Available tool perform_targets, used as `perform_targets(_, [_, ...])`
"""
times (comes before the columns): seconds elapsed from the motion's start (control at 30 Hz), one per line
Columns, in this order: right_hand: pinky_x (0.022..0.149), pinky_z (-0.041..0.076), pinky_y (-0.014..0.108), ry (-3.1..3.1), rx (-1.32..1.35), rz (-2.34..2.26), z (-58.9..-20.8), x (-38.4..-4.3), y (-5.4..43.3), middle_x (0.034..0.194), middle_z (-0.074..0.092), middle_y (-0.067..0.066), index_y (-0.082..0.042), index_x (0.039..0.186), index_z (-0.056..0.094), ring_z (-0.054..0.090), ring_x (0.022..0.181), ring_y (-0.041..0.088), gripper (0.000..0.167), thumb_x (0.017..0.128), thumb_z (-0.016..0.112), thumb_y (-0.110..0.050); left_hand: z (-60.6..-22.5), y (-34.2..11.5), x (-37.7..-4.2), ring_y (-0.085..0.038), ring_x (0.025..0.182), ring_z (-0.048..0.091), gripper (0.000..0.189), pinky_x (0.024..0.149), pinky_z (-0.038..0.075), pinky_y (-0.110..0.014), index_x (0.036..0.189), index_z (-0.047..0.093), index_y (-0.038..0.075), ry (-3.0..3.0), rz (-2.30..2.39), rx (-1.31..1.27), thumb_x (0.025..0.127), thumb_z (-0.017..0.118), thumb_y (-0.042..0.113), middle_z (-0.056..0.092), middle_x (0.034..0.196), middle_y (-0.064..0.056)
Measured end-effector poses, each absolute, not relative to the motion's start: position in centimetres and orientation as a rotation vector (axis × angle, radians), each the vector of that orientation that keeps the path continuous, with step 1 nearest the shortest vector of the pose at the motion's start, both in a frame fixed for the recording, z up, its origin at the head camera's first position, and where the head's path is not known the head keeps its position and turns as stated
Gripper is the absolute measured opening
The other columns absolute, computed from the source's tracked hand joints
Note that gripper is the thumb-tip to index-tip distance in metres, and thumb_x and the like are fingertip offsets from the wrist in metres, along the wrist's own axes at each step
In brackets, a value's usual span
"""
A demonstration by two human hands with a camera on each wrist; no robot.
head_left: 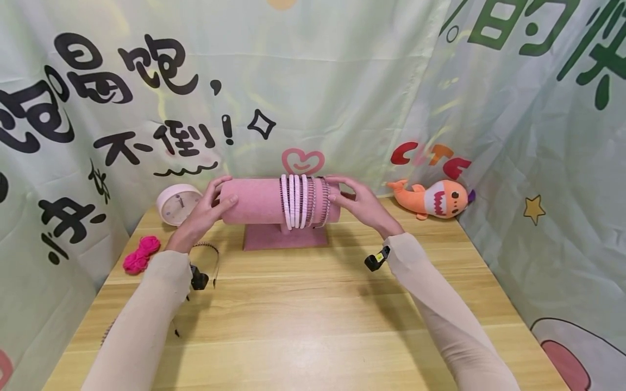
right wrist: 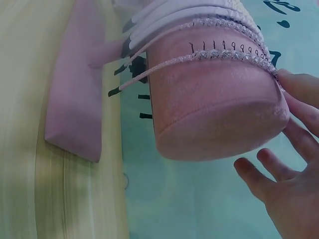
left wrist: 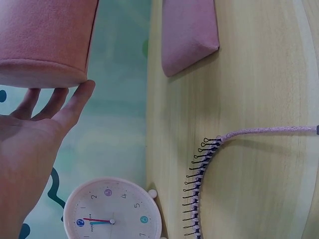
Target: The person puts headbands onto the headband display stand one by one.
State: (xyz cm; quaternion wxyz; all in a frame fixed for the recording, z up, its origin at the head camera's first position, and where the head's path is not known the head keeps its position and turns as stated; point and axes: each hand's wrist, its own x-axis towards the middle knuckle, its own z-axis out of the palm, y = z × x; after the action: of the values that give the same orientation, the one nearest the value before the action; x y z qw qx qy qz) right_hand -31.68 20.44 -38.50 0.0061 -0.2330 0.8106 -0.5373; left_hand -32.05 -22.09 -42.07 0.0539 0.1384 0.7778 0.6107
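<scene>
A pink velvet headband holder (head_left: 254, 201) stands at the table's back, its roll lying level above a flat base (head_left: 286, 237). Smooth white headbands (head_left: 296, 201) and toothed beaded ones circle the roll right of its middle. My left hand (head_left: 207, 203) holds the roll's left end, thumb in front and fingers over the top; the left wrist view shows fingertips at the end's edge. At the other end, my right hand (head_left: 359, 201) grips the outermost beaded headband (right wrist: 224, 54) with its thumb and upper fingers. Two lower fingers (right wrist: 254, 179) stand away from the roll.
A round pale clock (head_left: 177, 205) stands behind my left forearm. Beside that arm lie pink yarn (head_left: 142, 255) and another toothed headband (left wrist: 199, 184), with more partly under the sleeve. An orange plush shark (head_left: 432, 199) sits at the back right. Printed curtains (head_left: 342, 98) enclose the table (head_left: 293, 326).
</scene>
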Motion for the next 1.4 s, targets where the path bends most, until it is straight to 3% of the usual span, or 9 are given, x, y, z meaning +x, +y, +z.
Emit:
perform_targets(0.27, [0.135,0.027,0.055,2.544,-0.758,-1.677,-38.6,-31.9,19.6,0.166,0.053,0.006,-0.014,0.154,0.061,0.039,0.160,0.031,0.046,0.109,0.070,-0.022,-42.1,-22.1,-32.0,-0.035,0.158,0.036,0.073,0.120,0.044,-0.048,0.172,0.018,0.027,2.358,1.861,0.410,0.113,0.060,0.038,0.026,0.178,-0.011])
perform_targets(0.53, [0.134,0.028,0.056,2.575,-0.733,-1.646,-38.4,-31.9,19.1,0.164,0.054,0.006,-0.015,0.154,0.061,0.042,0.158,0.027,0.047,0.109,0.071,-0.026,-42.2,-22.1,-31.9,-0.035,0.159,0.034,0.072,0.123,0.040,-0.055,0.172,0.018,0.031,2.355,1.862,0.408,0.113,0.059,0.037,0.025,0.178,-0.011])
perform_targets(0.8, [0.132,0.027,0.064,2.618,-0.756,-1.610,-38.5,-31.9,18.9,0.164,0.053,0.007,-0.015,0.154,0.061,0.041,0.158,0.029,0.049,0.108,0.072,-0.028,-42.2,-22.2,-32.0,-0.035,0.158,0.035,0.075,0.120,0.043,-0.050,0.173,0.017,0.026,2.358,1.860,0.413,0.113,0.060,0.038,0.026,0.178,-0.011])
perform_targets(1.07, [0.132,0.031,0.059,2.516,-0.586,-1.754,-39.0,-32.1,19.7,0.170,0.043,0.002,-0.022,0.162,0.052,0.034,0.161,0.027,0.058,0.109,0.069,-0.038,-42.1,-22.3,-32.3,-0.035,0.159,0.036,0.078,0.125,0.039,-0.060,0.173,0.017,0.026,2.342,1.850,0.414,0.112,0.063,0.040,0.027,0.178,-0.010])
perform_targets(1.23, [0.130,0.033,0.062,2.430,-0.531,-1.833,-39.7,-32.5,20.2,0.173,0.039,0.007,-0.023,0.165,0.046,0.036,0.160,0.030,0.061,0.110,0.066,-0.041,-41.9,-22.3,-32.3,-0.035,0.159,0.036,0.078,0.125,0.040,-0.060,0.173,0.017,0.028,2.343,1.846,0.414,0.111,0.063,0.041,0.027,0.178,-0.009])
perform_targets(1.4, [0.130,0.036,0.057,2.300,-0.500,-1.908,-40.5,-33.0,20.2,0.174,0.035,0.011,-0.019,0.170,0.037,0.037,0.160,0.033,0.068,0.112,0.062,-0.042,-41.9,-22.4,-32.2,-0.036,0.159,0.036,0.076,0.125,0.041,-0.060,0.173,0.018,0.030,2.344,1.843,0.414,0.112,0.063,0.040,0.026,0.178,-0.010])
